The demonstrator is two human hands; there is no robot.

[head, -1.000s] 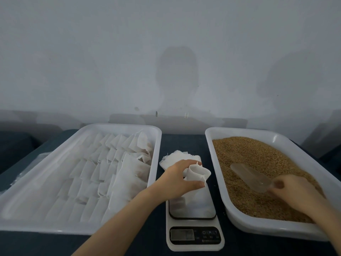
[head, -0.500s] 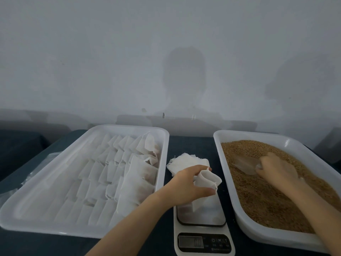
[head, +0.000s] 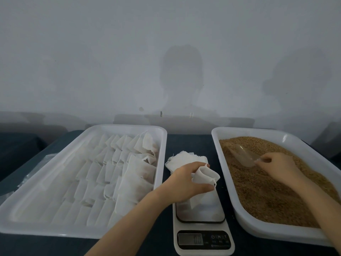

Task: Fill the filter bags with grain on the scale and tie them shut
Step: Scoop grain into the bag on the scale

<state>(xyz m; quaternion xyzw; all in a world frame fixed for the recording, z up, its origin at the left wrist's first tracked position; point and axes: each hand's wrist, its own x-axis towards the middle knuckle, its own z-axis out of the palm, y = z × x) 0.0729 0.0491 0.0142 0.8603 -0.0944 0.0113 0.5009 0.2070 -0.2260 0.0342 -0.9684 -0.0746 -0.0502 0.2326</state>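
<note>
My left hand [head: 186,183] holds a white filter bag [head: 206,177] by its open mouth, upright on the plate of a white kitchen scale [head: 202,237]. My right hand [head: 276,166] grips the handle of a clear plastic scoop [head: 241,154], whose bowl lies in the brown grain [head: 262,191] filling the white tray [head: 273,231] on the right. The scoop points toward the tray's far left corner.
A stack of empty filter bags [head: 184,158] lies behind the scale. A large white tray [head: 55,228] on the left holds several rows of filled bags [head: 114,172]. Everything stands on a dark table against a pale wall.
My right hand has pushed the scoop away from me through the grain, from the near middle of the tray toward its far left. The left hand keeps its hold on the bag.
</note>
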